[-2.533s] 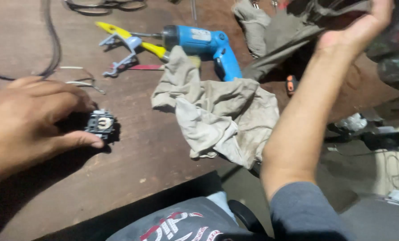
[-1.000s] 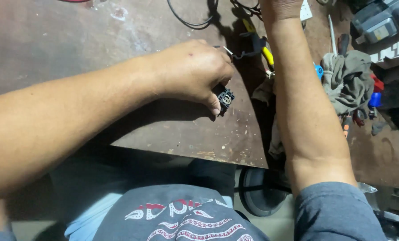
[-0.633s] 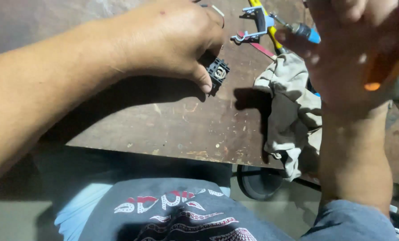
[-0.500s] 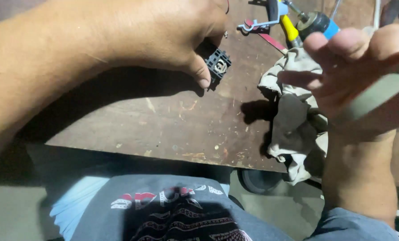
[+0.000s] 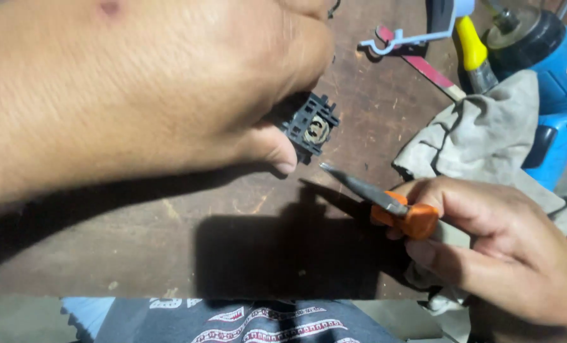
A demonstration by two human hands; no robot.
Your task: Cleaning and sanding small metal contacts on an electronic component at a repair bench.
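My left hand grips a small black square plastic part with a round brass-coloured centre, holding it against the brown worktop. My right hand holds orange-handled needle-nose pliers. Their closed metal tip points up-left and ends just below the black part, a short gap away.
A grey rag lies on the right under my right hand. A blue power drill sits at the top right beside a yellow-handled tool and a pale blue clamp-like tool. The worktop's front edge runs along the bottom.
My right hand came back from the far side of the bench holding the orange-handled pliers and brought their tip close to the black part. My left hand kept its grip on the part.
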